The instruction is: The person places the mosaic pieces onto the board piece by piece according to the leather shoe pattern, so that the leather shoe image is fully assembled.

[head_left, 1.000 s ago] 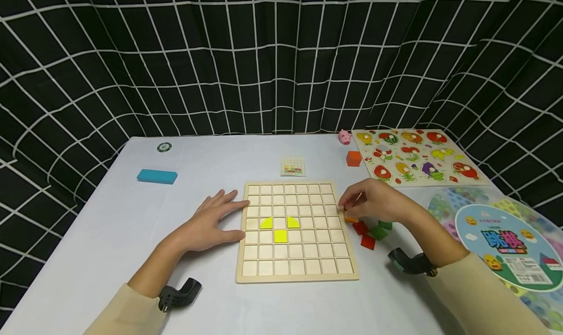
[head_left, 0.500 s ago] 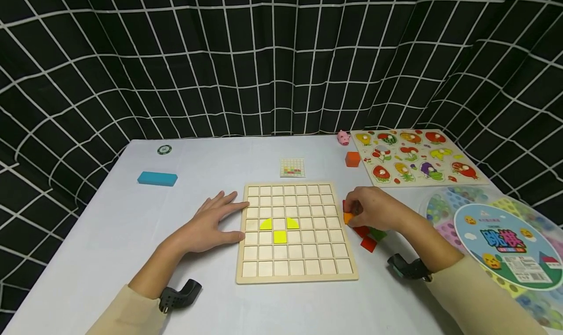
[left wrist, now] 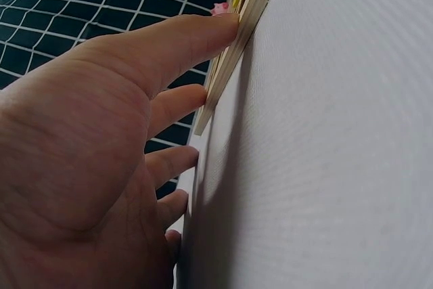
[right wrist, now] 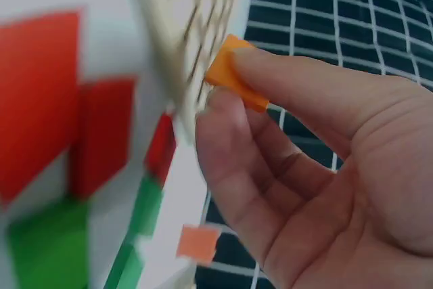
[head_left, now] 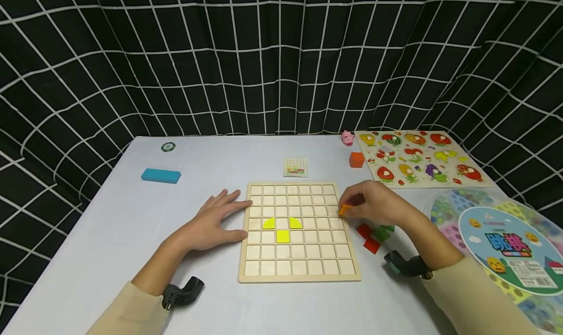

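A: What is the right hand doing?

B: Its fingers pinch a small orange flat tile between thumb and forefinger, held at the right edge of the square wooden grid board.

A: And the left hand?

B: It lies flat on the pale grey tabletop, fingers straight and released, their tips touching the board's left edge.

A: Anything already in the board?

B: Two yellow half-round pieces side by side in one row and a yellow square tile in the row below, between them.

A: What lies near the right hand?

B: Loose red and green tiles on the tabletop, just beside the board's right edge and under the wrist.

A: Farther off?

B: A small printed pattern card behind the board, an orange cube near a wooden fruit-picture puzzle, and a blue rectangular block well to the left.
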Demonstrator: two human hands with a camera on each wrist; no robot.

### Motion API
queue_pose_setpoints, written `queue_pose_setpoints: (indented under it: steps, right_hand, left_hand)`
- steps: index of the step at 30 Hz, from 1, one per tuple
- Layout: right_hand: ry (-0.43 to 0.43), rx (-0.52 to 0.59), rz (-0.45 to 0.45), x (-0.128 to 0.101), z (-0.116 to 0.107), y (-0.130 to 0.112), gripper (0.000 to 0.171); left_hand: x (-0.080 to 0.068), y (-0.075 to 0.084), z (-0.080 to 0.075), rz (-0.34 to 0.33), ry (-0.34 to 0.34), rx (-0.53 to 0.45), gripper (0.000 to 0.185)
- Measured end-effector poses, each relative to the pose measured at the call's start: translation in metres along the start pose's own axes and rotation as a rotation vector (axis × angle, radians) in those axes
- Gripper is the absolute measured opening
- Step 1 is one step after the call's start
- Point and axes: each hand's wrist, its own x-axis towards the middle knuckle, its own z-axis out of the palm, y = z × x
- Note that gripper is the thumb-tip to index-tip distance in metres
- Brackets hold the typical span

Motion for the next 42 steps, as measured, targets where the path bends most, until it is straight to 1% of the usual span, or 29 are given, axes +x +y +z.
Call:
queue_pose_setpoints:
  steps: [4,8,12,15,19,26,33,37,42]
  right_hand:
    - [0.01,0.059,-0.03,0.008,0.004,-0.017,0.016]
    - [0.003,0.105,-0.077,0.02,0.015,-0.037,0.018]
    - [-0.04,0.174,-0.116,0.032,0.03,-0.059,0.013]
    - [-0.084,0.184,-0.153,0.04,0.043,-0.074,0.01]
    - [-0.129,0.145,-0.183,0.048,0.059,-0.09,0.011]
    - [-0.152,0.036,-0.192,0.055,0.077,-0.11,0.014]
    - [-0.115,-0.056,-0.229,0.054,0.082,-0.118,0.014]
    - [-0.117,-0.095,-0.247,0.052,0.084,-0.121,0.012]
    - [-0.123,-0.126,-0.241,0.051,0.087,-0.122,0.013]
  left_hand:
    - [0.001,0.001,-0.001,-0.003,-0.002,0.002,0.071]
    - [0.001,0.002,-0.001,0.002,-0.001,0.003,0.071]
    - [0.001,0.003,-0.001,-0.002,-0.002,0.005,0.071]
    - [0.001,0.003,-0.002,-0.007,-0.008,0.006,0.071]
    - [0.001,0.003,-0.003,-0.007,-0.015,0.005,0.071]
    - [0.0,0.001,-0.004,-0.008,-0.025,0.002,0.071]
    - [0.0,0.002,-0.006,0.001,-0.026,0.002,0.071]
    - [0.0,0.002,-0.006,0.0,-0.027,0.001,0.071]
    - [-0.001,0.002,-0.006,0.006,-0.024,-0.006,0.071]
